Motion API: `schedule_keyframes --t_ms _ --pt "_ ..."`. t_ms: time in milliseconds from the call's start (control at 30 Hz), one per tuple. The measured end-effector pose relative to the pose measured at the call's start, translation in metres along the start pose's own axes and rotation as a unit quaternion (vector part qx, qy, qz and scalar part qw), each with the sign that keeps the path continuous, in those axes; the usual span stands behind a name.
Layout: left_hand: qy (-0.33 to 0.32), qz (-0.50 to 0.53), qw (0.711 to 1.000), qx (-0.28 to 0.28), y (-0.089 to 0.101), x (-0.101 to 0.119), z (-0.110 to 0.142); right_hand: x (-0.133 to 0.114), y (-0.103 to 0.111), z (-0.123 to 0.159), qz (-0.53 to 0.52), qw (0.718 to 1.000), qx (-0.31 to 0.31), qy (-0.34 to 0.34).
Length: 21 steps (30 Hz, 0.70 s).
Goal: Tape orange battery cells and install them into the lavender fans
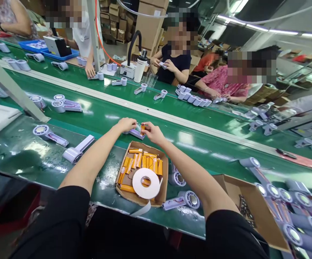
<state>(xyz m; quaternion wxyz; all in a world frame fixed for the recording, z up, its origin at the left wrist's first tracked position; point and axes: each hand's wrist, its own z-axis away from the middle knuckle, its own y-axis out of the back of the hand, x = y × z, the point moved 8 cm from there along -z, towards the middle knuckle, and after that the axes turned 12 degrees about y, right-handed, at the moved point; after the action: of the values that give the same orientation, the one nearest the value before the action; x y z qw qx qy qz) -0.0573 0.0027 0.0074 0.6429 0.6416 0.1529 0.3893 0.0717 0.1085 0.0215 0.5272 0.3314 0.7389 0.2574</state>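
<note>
My left hand [126, 125] is closed on the end of a lilac fan housing [136, 133] that lies on the green conveyor belt [102, 115]. My right hand [152, 132] pinches an orange battery cell [143, 128] and holds it at the housing's handle. Just in front of my hands stands a shallow cardboard tray [163, 187] with several orange cells [142, 160] and a roll of white tape [146, 182].
More lilac fan housings [50, 134] lie left of me on the belt, and several are piled at the right [304, 212] beside a brown box [255, 212]. Other people sit across the belt, their hands on similar parts. A slanted metal post [12, 88] crosses the left.
</note>
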Motion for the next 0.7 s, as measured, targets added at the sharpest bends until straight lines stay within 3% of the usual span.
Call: schedule_keyframes --t_ms 200,467,600,700 --pt "-0.001 0.025 1.000 -0.003 -0.007 0.010 -0.001 0.002 -0.003 0.010 0.125 0.987 -0.098 -0.025" --pt "0.017 0.048 0.999 -0.002 -0.008 0.020 0.000 -0.016 -0.027 -0.003 0.246 0.934 -0.260 -0.024" --pt "0.030 0.046 0.999 0.003 -0.005 0.027 0.000 -0.023 -0.030 -0.012 0.261 0.923 -0.280 -0.033" --pt "0.043 0.041 0.998 0.017 0.007 0.037 0.003 -0.033 -0.014 -0.014 0.251 0.923 -0.289 -0.031"
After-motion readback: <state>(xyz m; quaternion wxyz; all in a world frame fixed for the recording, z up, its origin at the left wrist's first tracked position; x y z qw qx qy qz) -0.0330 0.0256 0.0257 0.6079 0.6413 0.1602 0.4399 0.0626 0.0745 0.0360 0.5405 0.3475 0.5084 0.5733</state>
